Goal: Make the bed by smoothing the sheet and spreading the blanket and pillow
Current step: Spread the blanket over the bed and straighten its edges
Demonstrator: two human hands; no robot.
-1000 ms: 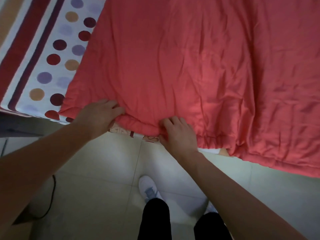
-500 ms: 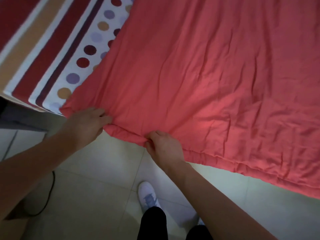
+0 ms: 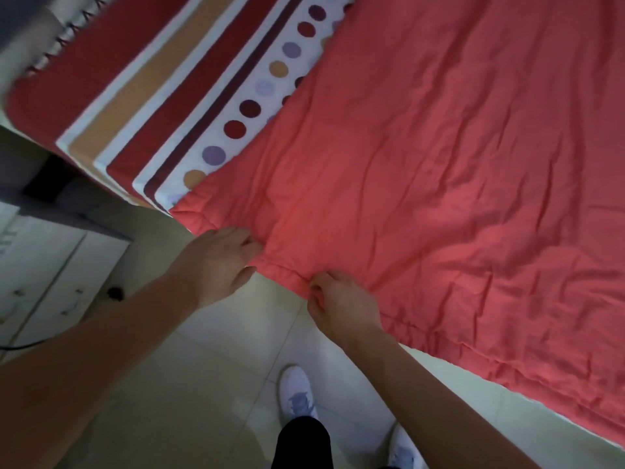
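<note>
**Colours and patterns, bed to floor**

Blanket (image 3: 439,164) at 2 o'clock: plain coral red all over. Sheet (image 3: 145,96) at 11 o'clock: wide stripes of dark red, tan and white, one thin maroon stripe, then a white band with dots in maroon, red, lilac and tan. Floor tiles (image 3: 189,384) at 7 o'clock: pale cream, thin grey joints. Shoes (image 3: 297,394) at 6 o'clock: white, blue-grey laces. Trousers (image 3: 301,441): black. Drawer unit (image 3: 50,265) at 9 o'clock: white.

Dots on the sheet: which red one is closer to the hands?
The lower red dot, between a dark maroon dot and a lilac dot; the other red dot sits far up the row.
</note>
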